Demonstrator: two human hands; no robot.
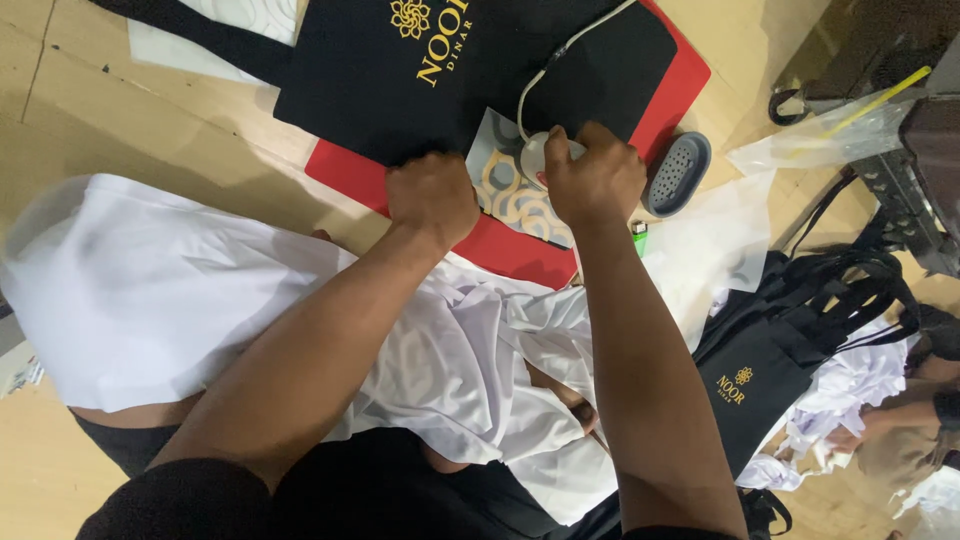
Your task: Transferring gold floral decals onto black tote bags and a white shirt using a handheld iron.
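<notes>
Lap: white sheets, thin, smooth, creased, draped over your legs nearest you; faint pale pattern on one.
Near right: pile of black fabric bags w/ gold emblem, long strap handles tangled; white crumpled scraps beside it. Can't tell if anything's inside them.
L hand: your fist is clenched, knuckles up, pressing down at the near edge of the black bag, just above the red mat. Can't tell if it grips anything.
R hand: fingers curled tight round a small white rounded tool, w/ a white cord running far across the bag. Tool sits on the patterned sheet.
Patterned sheet: grey-white w/ tan curved motifs, flat, glossy-looking, lying betw. your two hands, half on bag, half on mat.
Red mat: flat, rectangular, smooth, under the bag; on pale wood floor.
Black bag: matte cloth, flat, gold emblem on top, far centre.
Right of mat: grey oval dish, ridged/dotted inside, nothing in it; small green lighter just near of it.
Far right: clear plastic bag, crinkly, w/ a yellow stick over it, beside dark machine.
</notes>
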